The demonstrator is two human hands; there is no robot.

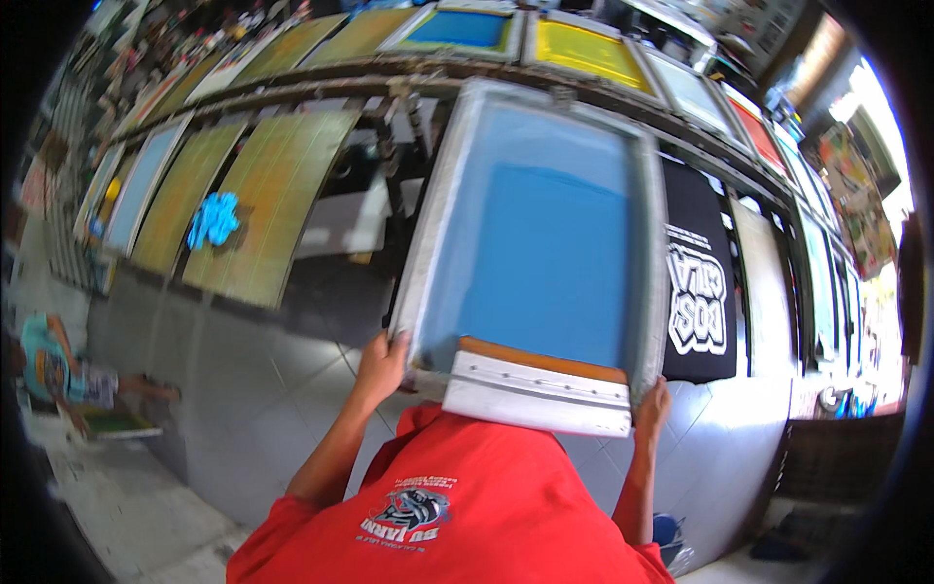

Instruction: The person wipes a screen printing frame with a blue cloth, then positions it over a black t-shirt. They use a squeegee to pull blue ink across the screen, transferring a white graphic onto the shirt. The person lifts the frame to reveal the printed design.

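Grey rim under the left hand (386, 362), closed on the near corner of the screen frame (439, 224) at 8 o'clock from its middle; at 5 o'clock, likewise closed on the other near corner, the right hand (654, 401). Too small to tell: exact finger placement beneath the rim. Elbows bent, forearms set wide on either side of the red shirt (486, 516). Held long-ways toward 12 o'clock, directly in front of the chest, with blue mesh (545, 263) inside the rim. Impossible to tell whether lifted clear or resting on something below. Lying across the near end at 6 o'clock, touching the frame: a squeegee (540, 394), orange-brown edge toward 12, white body toward the shirt.

Judging by the two-handed hold, probably at the step of raising or lowering the frame; next, calls for matched height at both corners and a gentle tilt, to keep the squeegee from sliding toward 6.

Farther out, at 3 o'clock, black cloth (699, 292) with white lettering; at 1, a yellow screen (589, 56); at 9, a crumpled light-blue bundle (212, 220) on a yellowish board (302, 165).
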